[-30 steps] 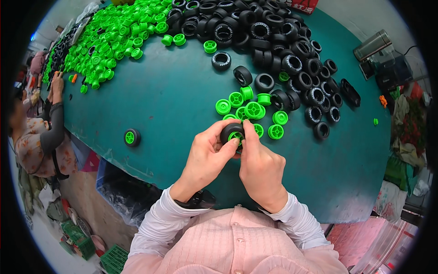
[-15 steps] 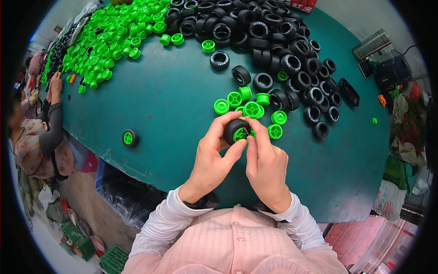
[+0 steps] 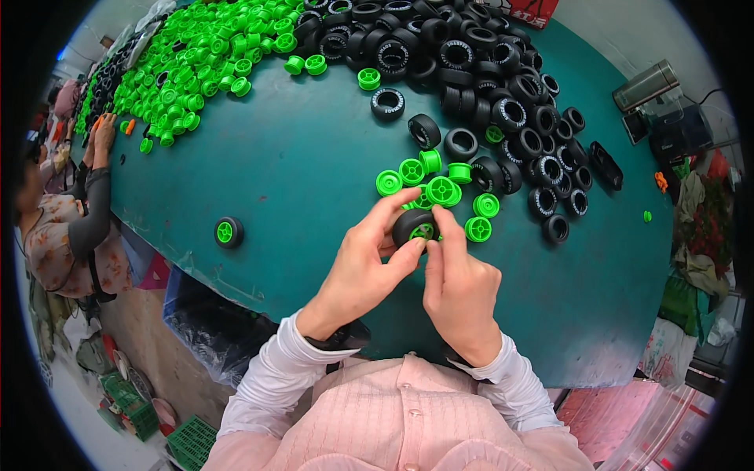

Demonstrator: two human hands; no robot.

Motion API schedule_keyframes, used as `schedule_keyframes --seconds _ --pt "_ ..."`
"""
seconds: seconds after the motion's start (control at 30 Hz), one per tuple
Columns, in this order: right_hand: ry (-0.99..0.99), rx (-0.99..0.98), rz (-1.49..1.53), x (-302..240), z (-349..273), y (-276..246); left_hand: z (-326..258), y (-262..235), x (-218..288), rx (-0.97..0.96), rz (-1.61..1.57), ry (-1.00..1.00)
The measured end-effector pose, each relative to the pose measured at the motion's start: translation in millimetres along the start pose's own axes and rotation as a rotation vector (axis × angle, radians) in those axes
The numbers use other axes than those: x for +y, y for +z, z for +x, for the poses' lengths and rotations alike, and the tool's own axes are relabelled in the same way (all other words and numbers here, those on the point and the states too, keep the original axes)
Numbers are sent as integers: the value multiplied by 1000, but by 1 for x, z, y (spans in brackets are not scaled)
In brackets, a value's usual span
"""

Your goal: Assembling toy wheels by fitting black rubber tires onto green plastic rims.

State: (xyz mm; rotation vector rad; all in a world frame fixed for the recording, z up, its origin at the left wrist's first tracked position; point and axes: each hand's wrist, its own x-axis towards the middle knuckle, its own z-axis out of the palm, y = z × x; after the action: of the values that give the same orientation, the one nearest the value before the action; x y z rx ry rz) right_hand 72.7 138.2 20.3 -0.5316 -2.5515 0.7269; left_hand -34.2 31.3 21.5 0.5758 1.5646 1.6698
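My left hand (image 3: 363, 257) is closed around a black toy tyre (image 3: 405, 223), fingers behind it and thumb at its lower edge. Inside the tyre sits a green wheel rim (image 3: 424, 231), its spokes partly visible. From the other side, my right hand (image 3: 463, 282) pinches the same wheel, thumb and index finger at the rim's face. Just beyond my fingers lie several loose green rims (image 3: 440, 190). Off to the left, a wheel with a black tyre and green rim (image 3: 227, 232) lies alone on the table.
A large heap of black tyres (image 3: 471, 71) covers the back right of the green table (image 3: 314, 157). Green rims (image 3: 196, 59) are piled at the back left. A metal flask (image 3: 646, 85) and a black tray (image 3: 605, 166) stand at the right. Another person (image 3: 78, 228) works at the left edge.
The tyre and rim have tilted in my fingers, so less of the rim's face shows. Both hands still hold the wheel in nearly the same place. The view has shifted slightly.
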Motion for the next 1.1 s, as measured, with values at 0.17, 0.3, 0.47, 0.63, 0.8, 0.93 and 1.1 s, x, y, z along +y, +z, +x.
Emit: schedule_keyframes --seconds 0.17,0.3,0.47,0.63,0.8,0.93,1.1 --pt "-1 -2 -34 0 1 2 -6 7 -16 96 -43 85" --pt "-113 50 -91 0 -2 4 -3 2 -11 -11 -99 -2" --pt "20 -19 97 12 -6 -7 -3 -9 -14 3 -282 -154" --pt "556 -228 885 19 6 -11 -7 0 -7 -49 -347 -179" --pt "590 -218 956 13 9 -13 -13 -4 -10 39 -218 -72" --pt "456 -219 783 17 6 -6 -11 -2 -10 103 -234 -50" --pt "475 -140 789 12 7 5 -7 3 -10 212 -271 -8"
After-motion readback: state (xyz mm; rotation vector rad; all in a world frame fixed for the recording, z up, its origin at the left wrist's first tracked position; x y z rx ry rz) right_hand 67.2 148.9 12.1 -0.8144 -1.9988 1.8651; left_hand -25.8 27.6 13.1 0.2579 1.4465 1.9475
